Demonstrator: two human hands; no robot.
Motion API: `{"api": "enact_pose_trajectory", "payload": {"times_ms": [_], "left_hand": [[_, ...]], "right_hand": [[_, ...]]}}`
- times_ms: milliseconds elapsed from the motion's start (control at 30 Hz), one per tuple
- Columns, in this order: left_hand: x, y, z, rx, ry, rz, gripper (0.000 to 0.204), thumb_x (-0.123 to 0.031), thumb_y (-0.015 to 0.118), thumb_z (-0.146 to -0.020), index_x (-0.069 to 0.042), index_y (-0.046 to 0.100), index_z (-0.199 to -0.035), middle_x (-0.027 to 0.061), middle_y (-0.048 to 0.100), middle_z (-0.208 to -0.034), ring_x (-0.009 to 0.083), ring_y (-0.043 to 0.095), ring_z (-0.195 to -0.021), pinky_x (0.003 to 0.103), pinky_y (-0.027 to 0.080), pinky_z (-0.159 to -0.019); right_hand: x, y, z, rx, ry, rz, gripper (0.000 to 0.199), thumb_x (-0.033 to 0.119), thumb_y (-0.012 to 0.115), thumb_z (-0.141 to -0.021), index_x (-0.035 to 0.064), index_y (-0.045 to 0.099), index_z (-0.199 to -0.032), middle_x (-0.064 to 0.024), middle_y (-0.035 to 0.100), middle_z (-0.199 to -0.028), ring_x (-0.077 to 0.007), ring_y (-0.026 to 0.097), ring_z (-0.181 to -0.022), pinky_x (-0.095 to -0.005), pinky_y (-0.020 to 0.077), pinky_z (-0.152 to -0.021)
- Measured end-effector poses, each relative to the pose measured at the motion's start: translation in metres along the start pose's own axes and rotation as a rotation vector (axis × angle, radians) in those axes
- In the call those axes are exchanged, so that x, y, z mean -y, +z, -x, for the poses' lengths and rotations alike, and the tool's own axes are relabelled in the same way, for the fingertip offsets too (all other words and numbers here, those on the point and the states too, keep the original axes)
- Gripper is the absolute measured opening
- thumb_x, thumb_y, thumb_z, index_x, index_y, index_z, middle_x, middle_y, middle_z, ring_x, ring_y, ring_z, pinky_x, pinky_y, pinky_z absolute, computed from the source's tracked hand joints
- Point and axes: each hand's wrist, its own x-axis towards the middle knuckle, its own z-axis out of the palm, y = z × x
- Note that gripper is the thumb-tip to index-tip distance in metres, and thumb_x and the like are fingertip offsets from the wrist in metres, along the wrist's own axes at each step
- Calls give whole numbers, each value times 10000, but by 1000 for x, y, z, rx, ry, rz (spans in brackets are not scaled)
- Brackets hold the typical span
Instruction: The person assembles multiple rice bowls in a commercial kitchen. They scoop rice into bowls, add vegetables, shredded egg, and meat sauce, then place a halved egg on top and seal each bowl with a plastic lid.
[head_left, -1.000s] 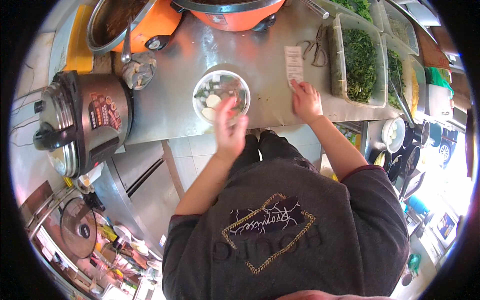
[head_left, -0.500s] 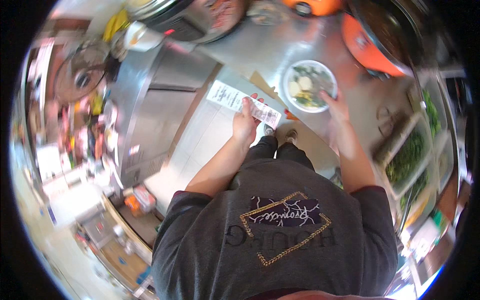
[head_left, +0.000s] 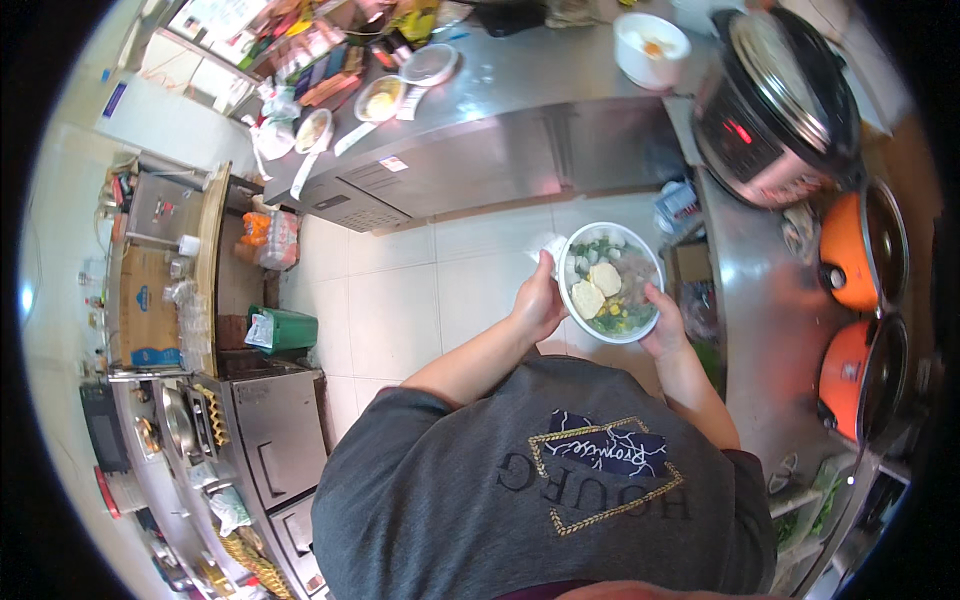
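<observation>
I carry a white bowl [head_left: 646,329] filled with greens, pale round slices and corn, held over the tiled floor. My left hand [head_left: 538,303] grips its left rim and also pinches a white paper slip [head_left: 548,247] behind the bowl. My right hand [head_left: 664,322] holds the bowl's right rim from below. Both forearms reach up from my grey shirt.
A steel counter [head_left: 775,300] on the right bears a silver cooker [head_left: 778,100] and two orange pots [head_left: 862,258]. A farther steel counter [head_left: 520,90] holds bowls, lidded containers and a white bowl [head_left: 650,47]. A green bin [head_left: 282,329] and cardboard box [head_left: 148,305] stand left.
I have turned away from the counter. The bowl has left the counter and is now in both hands; the paper slip stays in my left hand.
</observation>
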Motion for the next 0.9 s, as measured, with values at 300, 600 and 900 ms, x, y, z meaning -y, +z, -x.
{"api": "enact_pose_trajectory", "payload": {"times_ms": [300, 600, 900], "left_hand": [[-191, -99, -22, 2, 211, -145, 673, -574, 232, -990, -88, 298, -1450, 128, 419, -1429, 273, 440, -1299, 406, 360, -1088], [-353, -134, -176, 0, 534, -700, 823, -215, 607, -937, -189, 43, -1535, 193, 339, -1451, 251, 410, -1285, 382, 381, -1028], [-467, -341, -94, -871, 555, -675, 586, -111, 631, -898, -89, 369, -1422, 69, 536, -1129, 150, 549, -947, 283, 485, -838]], "right_hand": [[-72, 146, -188, 217, 126, 205, 421, 85, 621, -861, 8, 502, -1257, -126, 617, -1122, -245, 623, -1020, -403, 519, -911], [28, 169, -437, -15, -82, 330, 438, 124, 629, -876, 15, 482, -1274, -126, 591, -1185, -246, 597, -1077, -403, 509, -920], [104, 134, -562, -288, -311, 929, 463, 186, 683, -856, -34, 539, -1237, -124, 634, -1134, -208, 632, -950, -322, 505, -837]]}}
